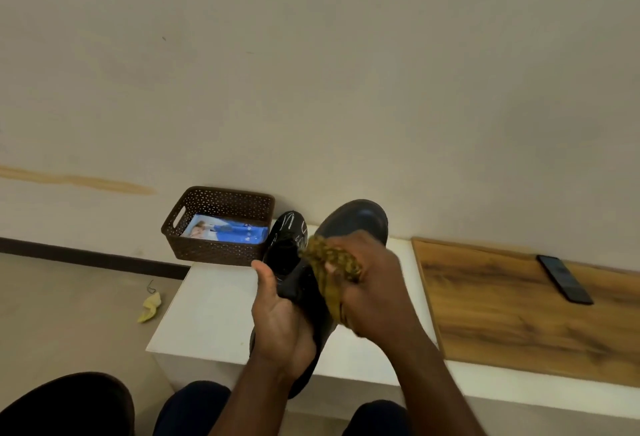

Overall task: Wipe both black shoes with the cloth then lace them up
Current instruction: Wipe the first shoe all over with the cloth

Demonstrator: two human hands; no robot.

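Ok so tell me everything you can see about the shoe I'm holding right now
The held shoe is black, smooth and faintly glossy, like leather, with a rounded toe pointing up and away toward the wall. It is lifted above the white bench, tilted, its opening facing left. The left hand grips its heel end from below, thumb at the opening. The right hand presses an olive-yellow cloth against its upper. No laces are visible on it. The second black shoe stands just behind.
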